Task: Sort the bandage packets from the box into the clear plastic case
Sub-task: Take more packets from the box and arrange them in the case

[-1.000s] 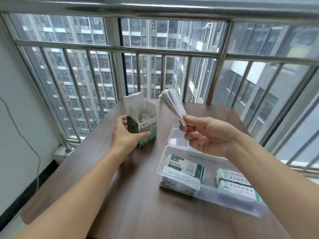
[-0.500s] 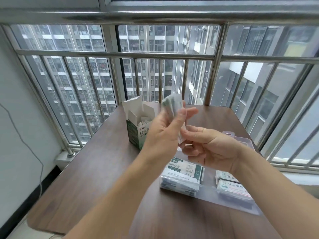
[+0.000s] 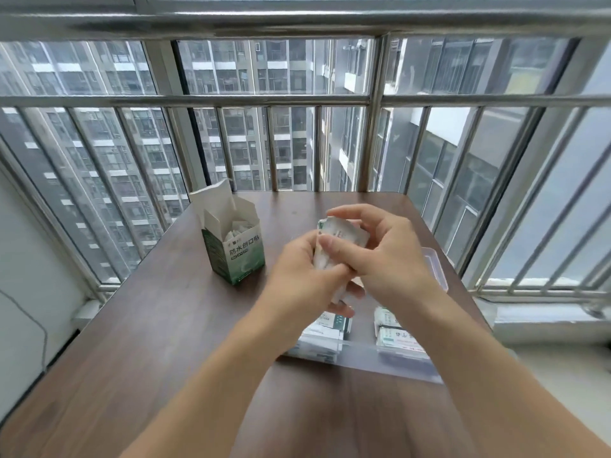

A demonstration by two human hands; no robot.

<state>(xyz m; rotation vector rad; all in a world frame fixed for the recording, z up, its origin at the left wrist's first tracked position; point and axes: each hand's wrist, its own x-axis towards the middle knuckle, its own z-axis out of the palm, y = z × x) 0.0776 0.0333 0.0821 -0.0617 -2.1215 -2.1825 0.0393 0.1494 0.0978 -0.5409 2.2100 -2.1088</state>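
A green and white bandage box (image 3: 236,251) stands upright on the brown table (image 3: 158,342), its top flaps open and white packets showing inside. Both hands meet above the clear plastic case (image 3: 390,360). My left hand (image 3: 304,276) and my right hand (image 3: 380,256) together grip a stack of white bandage packets (image 3: 344,234), held upright between the fingers. The case lies under my forearms, with packets stacked in its left part (image 3: 325,333) and more in its right part (image 3: 396,335). Its lid (image 3: 436,266) shows behind my right wrist.
Metal window bars and rails (image 3: 373,127) close off the table's far and right sides, with high-rise buildings beyond. A white wall (image 3: 29,276) and a thin cable are at the left. Bare tabletop lies left of the box and in front of the case.
My left hand left the box and came over to the packet stack. Both hands now hold the stack, lower and closer to the case than a second ago.
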